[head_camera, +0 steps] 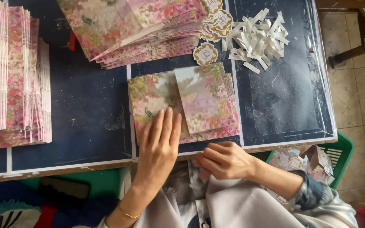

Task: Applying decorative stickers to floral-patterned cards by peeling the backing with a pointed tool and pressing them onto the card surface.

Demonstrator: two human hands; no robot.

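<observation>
Floral card (191,105), left hand (159,143) flat, dark table (85,105)

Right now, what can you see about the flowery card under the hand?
The flowery card is glossy printed paper with pink blossoms and a pale garden scene. Its side flaps are folded in, the right one overlapping the left. It lies flat on the dark blue table near the front edge. The left hand presses flat on its left part; the right hand sits below it.
</observation>
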